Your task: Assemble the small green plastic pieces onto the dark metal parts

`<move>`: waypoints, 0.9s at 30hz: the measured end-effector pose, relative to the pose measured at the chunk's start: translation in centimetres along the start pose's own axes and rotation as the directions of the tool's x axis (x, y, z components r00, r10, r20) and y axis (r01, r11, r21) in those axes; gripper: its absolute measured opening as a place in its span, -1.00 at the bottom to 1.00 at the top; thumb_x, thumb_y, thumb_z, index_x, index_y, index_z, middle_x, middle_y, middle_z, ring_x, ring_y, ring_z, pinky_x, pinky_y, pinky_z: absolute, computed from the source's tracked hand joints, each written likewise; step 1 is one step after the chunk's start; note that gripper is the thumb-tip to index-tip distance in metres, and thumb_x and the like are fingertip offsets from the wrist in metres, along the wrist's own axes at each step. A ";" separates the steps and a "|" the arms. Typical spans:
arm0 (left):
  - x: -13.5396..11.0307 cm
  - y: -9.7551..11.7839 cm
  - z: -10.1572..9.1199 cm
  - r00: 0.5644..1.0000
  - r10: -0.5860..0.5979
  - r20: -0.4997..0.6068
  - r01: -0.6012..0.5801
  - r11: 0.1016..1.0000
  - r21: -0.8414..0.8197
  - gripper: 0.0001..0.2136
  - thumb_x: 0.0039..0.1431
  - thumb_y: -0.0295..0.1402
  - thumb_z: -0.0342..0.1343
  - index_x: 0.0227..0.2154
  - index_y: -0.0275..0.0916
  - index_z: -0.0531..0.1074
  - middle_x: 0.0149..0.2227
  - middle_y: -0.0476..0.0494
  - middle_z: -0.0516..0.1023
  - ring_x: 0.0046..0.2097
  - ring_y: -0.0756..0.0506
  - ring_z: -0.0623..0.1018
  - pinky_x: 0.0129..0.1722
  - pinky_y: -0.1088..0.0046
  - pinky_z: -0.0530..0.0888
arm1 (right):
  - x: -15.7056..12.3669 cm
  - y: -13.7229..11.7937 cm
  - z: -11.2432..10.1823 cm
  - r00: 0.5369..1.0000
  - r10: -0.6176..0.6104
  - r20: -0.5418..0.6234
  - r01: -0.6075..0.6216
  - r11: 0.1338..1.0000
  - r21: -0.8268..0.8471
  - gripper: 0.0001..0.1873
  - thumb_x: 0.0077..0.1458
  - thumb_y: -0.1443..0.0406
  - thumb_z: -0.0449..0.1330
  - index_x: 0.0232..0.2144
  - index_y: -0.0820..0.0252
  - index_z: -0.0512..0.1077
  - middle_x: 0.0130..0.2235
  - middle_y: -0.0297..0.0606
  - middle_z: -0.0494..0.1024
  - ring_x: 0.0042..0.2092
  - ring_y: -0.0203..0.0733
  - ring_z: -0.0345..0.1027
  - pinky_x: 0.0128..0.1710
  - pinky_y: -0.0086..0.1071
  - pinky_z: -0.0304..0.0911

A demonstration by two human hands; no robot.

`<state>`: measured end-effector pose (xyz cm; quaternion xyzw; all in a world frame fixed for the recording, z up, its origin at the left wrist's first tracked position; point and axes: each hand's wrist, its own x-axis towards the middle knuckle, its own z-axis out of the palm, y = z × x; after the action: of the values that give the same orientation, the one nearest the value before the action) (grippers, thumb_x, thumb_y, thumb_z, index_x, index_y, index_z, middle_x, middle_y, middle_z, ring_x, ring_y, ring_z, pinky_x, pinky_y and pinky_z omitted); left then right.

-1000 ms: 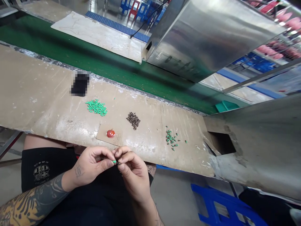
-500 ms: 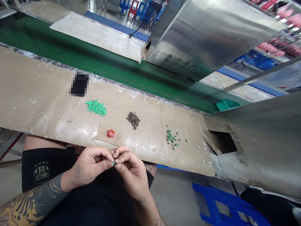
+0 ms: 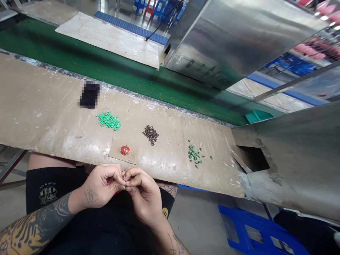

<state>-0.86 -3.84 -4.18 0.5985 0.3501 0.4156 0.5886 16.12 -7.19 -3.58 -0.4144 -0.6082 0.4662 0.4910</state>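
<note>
My left hand and my right hand meet fingertip to fingertip above my lap, just off the table's near edge. Both are pinched on one tiny green piece, mostly covered by the fingers. Beyond them, on a cardboard square, sits a small round container of orange-red stuff beside a scatter of tiny pale grains. Farther back lie a pile of small green pieces and a pile of dark brown bits. To the right are loose green pieces with dark parts.
A dark pixelated patch covers something at the table's back left. Behind the table runs a green conveyor belt, with a large metal housing over it. A metal panel stands at the right. Below is a blue stool.
The fingertips of both hands have closed tighter together and shifted slightly left, so less of the green piece shows. The piles look the same.
</note>
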 end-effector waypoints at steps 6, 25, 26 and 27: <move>2.8 -2.0 -3.7 0.993 -0.113 0.031 0.103 0.966 0.236 -0.78 0.13 -0.34 0.30 -0.15 -0.21 0.54 -0.32 -0.08 0.64 -0.27 -0.10 0.62 -0.21 0.41 0.54 | 0.5 3.4 -3.6 0.988 0.098 -0.115 -0.109 0.989 -0.095 -0.94 0.28 0.28 0.19 -0.29 0.09 0.43 -0.19 -0.22 0.56 -0.10 -0.12 0.51 -0.08 -0.21 0.44; 4.5 -5.8 -12.1 0.977 0.078 -0.198 0.117 0.579 0.807 -0.76 0.30 -0.18 0.06 -0.22 -0.19 0.54 -0.25 -0.11 0.66 -0.20 -0.17 0.62 -0.14 0.34 0.47 | 7.0 10.9 -10.6 0.968 -0.048 -0.248 -0.192 0.498 -0.846 -0.76 0.26 0.36 0.09 -0.23 0.15 0.57 -0.17 -0.08 0.56 -0.08 0.05 0.32 0.00 -0.10 0.27; 4.5 -5.9 -12.2 0.976 0.080 -0.204 0.120 0.588 0.800 -0.76 0.29 -0.18 0.06 -0.22 -0.19 0.54 -0.26 -0.10 0.66 -0.21 -0.16 0.62 -0.15 0.35 0.47 | 7.3 10.8 -10.5 0.968 -0.048 -0.246 -0.191 0.492 -0.849 -0.76 0.26 0.38 0.08 -0.27 0.15 0.57 -0.20 -0.08 0.55 -0.10 0.04 0.31 -0.02 -0.10 0.26; 4.5 -5.9 -12.2 0.974 0.081 -0.211 0.122 0.596 0.794 -0.77 0.28 -0.18 0.07 -0.21 -0.19 0.54 -0.26 -0.10 0.66 -0.21 -0.16 0.63 -0.16 0.36 0.47 | 7.5 10.8 -10.4 0.968 -0.049 -0.247 -0.192 0.488 -0.851 -0.75 0.26 0.39 0.07 -0.31 0.16 0.56 -0.21 -0.08 0.55 -0.11 0.04 0.31 -0.03 -0.10 0.25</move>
<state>-9.70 5.63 -10.12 0.7436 0.5706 0.2719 0.2179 25.53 4.05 -11.67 -0.6828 -0.6785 0.0629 0.2638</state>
